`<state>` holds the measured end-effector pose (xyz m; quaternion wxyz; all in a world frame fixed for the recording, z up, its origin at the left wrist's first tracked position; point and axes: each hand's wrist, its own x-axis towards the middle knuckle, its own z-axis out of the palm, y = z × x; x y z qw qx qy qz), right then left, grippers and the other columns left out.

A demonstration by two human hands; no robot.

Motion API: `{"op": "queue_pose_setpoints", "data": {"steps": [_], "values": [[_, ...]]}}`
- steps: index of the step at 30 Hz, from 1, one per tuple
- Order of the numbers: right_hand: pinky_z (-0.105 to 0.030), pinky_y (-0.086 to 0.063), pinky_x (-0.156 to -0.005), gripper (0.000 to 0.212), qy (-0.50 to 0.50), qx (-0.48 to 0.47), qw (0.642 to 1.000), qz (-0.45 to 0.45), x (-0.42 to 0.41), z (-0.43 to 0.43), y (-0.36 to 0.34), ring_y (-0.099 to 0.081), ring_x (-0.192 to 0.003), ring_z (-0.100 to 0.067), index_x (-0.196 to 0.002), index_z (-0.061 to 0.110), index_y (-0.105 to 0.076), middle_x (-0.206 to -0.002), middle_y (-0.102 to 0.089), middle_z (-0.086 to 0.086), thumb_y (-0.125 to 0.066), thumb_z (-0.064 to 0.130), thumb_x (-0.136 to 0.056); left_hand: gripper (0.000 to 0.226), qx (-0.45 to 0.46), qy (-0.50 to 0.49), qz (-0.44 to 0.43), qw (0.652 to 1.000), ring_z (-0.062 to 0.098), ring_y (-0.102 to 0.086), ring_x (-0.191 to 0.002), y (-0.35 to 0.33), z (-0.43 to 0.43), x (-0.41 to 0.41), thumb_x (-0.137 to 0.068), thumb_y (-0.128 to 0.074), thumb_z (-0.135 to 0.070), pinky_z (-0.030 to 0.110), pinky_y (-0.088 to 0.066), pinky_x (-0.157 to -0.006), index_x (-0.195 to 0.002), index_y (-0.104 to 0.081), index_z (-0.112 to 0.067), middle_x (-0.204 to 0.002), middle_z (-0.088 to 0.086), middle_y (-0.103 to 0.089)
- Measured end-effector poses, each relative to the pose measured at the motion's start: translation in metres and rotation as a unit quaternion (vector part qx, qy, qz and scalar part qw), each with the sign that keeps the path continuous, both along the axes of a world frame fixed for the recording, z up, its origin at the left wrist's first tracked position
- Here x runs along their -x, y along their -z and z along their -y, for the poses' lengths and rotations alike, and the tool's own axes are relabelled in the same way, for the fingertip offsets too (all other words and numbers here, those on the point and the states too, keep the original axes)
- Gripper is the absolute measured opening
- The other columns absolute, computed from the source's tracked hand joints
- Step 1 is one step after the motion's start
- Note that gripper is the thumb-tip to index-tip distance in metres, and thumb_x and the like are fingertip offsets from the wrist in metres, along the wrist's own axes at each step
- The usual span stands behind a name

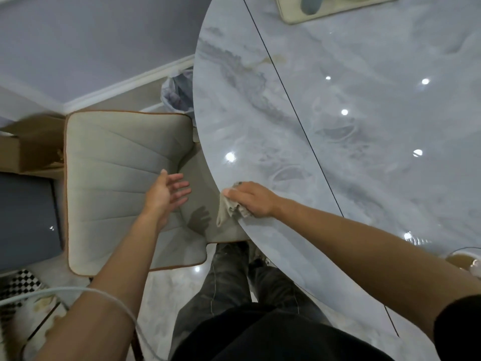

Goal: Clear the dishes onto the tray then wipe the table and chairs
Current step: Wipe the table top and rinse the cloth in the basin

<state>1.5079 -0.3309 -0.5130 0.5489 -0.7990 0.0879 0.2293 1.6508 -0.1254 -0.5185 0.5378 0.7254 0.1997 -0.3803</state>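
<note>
Right hand [251, 200] grips cloth [230, 212] at table [338, 105] edge (left hand [166, 191] splayed).

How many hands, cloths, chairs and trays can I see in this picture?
hands: 2, the left hand and the right hand
cloth: 1
chair: 1
tray: 1
total: 5

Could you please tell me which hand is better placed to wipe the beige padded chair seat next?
The right hand, I think: it holds the crumpled beige cloth at the rim of the glossy grey marble table, right beside the beige padded chair. The left hand hovers open over the seat, holding nothing.
</note>
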Motion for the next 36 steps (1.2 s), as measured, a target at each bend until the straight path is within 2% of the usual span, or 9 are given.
{"op": "queue_pose_setpoints", "data": {"steps": [8, 12, 17, 19, 22, 25, 28, 31, 36], "values": [[-0.029, -0.041, -0.067, 0.055, 0.041, 0.005, 0.997, -0.066, 0.080, 0.030, 0.004, -0.048, -0.058, -0.007, -0.056, 0.025, -0.050, -0.057, -0.051, 0.009, -0.042, 0.057, -0.099, 0.049, -0.002, 0.062, 0.013, 0.998, 0.021, -0.068, -0.094, 0.001, 0.036, -0.013, -0.113, -0.027, -0.044, 0.039, -0.052, -0.086, -0.111, -0.066, -0.014, -0.104, 0.006, -0.070], [-0.018, -0.041, -0.063, 0.055, 0.076, 0.050, 0.986, -0.140, 0.132, 0.079, -0.006, -0.050, -0.051, 0.000, -0.060, 0.018, -0.059, -0.055, -0.054, 0.010, -0.049, 0.045, -0.106, 0.036, -0.023, 0.070, 0.078, 0.994, 0.017, -0.066, -0.081, 0.005, 0.060, -0.025, -0.111, -0.038, -0.037, 0.033, -0.053, -0.072, -0.097, -0.068, -0.020, -0.094, 0.003, -0.069], [-0.032, -0.042, -0.068, 0.056, 0.289, 0.154, 0.936, -0.130, 0.168, 0.144, -0.033, -0.047, -0.052, -0.002, -0.065, 0.013, -0.060, -0.057, -0.054, 0.009, -0.047, 0.052, -0.103, 0.013, -0.071, 0.097, 0.149, 0.982, 0.022, -0.064, -0.086, 0.008, 0.078, -0.036, -0.101, -0.055, -0.026, 0.034, -0.053, -0.071, -0.090, -0.060, -0.025, -0.091, 0.001, -0.066], [-0.034, -0.044, -0.075, 0.052, 0.395, 0.155, 0.904, -0.057, 0.176, 0.139, -0.043, -0.053, -0.063, -0.004, -0.066, 0.020, -0.062, -0.065, -0.058, 0.009, -0.043, 0.051, -0.104, 0.007, -0.089, 0.115, 0.160, 0.976, 0.023, -0.064, -0.089, 0.012, 0.084, -0.038, -0.096, -0.057, -0.029, 0.037, -0.056, -0.074, -0.096, -0.059, -0.022, -0.098, 0.006, -0.068], [-0.015, -0.046, -0.083, 0.053, 0.468, 0.153, 0.870, 0.011, 0.192, 0.097, -0.049, -0.063, -0.083, 0.011, -0.075, 0.040, -0.068, -0.079, -0.068, 0.032, -0.036, 0.023, -0.113, 0.029, -0.103, 0.135, 0.148, 0.974, 0.024, -0.065, -0.088, 0.017, 0.090, -0.043, -0.086, -0.060, -0.036, 0.045, -0.060, -0.083, -0.106, -0.060, -0.016, -0.106, 0.015, -0.069], [-0.026, -0.044, -0.109, 0.049, 0.508, 0.167, 0.842, 0.064, 0.226, 0.046, -0.021, -0.056, -0.122, 0.010, -0.111, 0.056, -0.068, -0.120, -0.066, 0.035, -0.034, 0.020, -0.113, 0.046, -0.101, 0.142, 0.139, 0.975, 0.025, -0.065, -0.089, 0.024, 0.091, -0.041, -0.080, -0.060, -0.037, 0.044, -0.059, -0.079, -0.118, -0.058, -0.010, -0.108, 0.014, -0.067], [-0.050, -0.027, -0.124, 0.049, 0.512, 0.194, 0.835, 0.057, 0.252, 0.007, 0.018, -0.034, -0.151, -0.012, -0.147, 0.019, -0.054, -0.156, -0.047, 0.003, -0.030, 0.037, -0.109, 0.057, -0.104, 0.144, 0.150, 0.973, 0.029, -0.067, -0.092, 0.028, 0.092, -0.037, -0.073, -0.060, -0.037, 0.043, -0.055, -0.071, -0.118, -0.059, -0.002, -0.109, 0.018, -0.068], [-0.055, -0.022, -0.126, 0.053, 0.462, 0.242, 0.851, 0.062, 0.240, -0.017, 0.029, -0.021, -0.157, -0.019, -0.155, 0.021, -0.040, -0.165, -0.035, -0.003, -0.028, 0.044, -0.109, 0.041, -0.102, 0.142, 0.145, 0.974, 0.030, -0.064, -0.098, 0.019, 0.097, -0.029, -0.086, -0.057, -0.031, 0.042, -0.055, -0.075, -0.121, -0.054, -0.009, -0.120, 0.018, -0.064], [-0.050, -0.016, -0.128, 0.052, 0.425, 0.303, 0.850, 0.070, 0.192, -0.019, 0.039, -0.012, -0.159, -0.017, -0.157, 0.021, -0.040, -0.169, -0.026, -0.001, -0.031, 0.040, -0.110, 0.031, -0.102, 0.132, 0.146, 0.975, 0.029, -0.063, -0.102, 0.021, 0.099, -0.030, -0.100, -0.053, -0.025, 0.033, -0.054, -0.067, -0.126, -0.054, -0.007, -0.122, 0.014, -0.062]]}}
